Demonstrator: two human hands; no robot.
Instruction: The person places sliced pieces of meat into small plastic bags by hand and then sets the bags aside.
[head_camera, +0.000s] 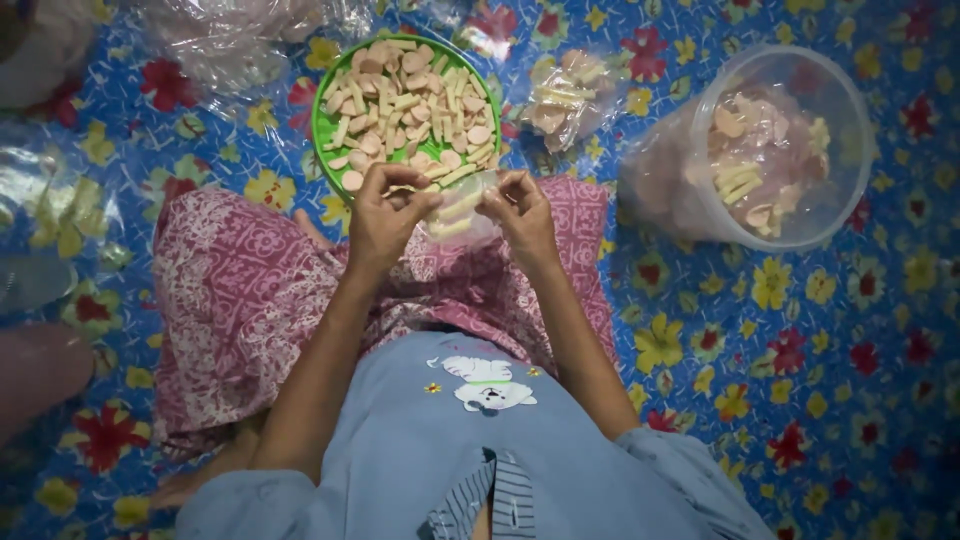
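Observation:
My left hand (384, 212) and my right hand (520, 212) together hold a small clear plastic bag (458, 212) between them, above my lap. Pale stick-shaped and round pink snack pieces show inside the bag. Both hands pinch the bag's upper edges with the fingertips. Just beyond the hands sits a green plate (324, 125) heaped with pink round slices and pale sticks.
A filled small bag (562, 98) lies right of the plate. A large clear tub (800, 150) lined with plastic and holding packed snacks stands at the right. Crumpled clear plastic (225, 40) lies at the top left. The blue floral mat (800, 360) covers the floor.

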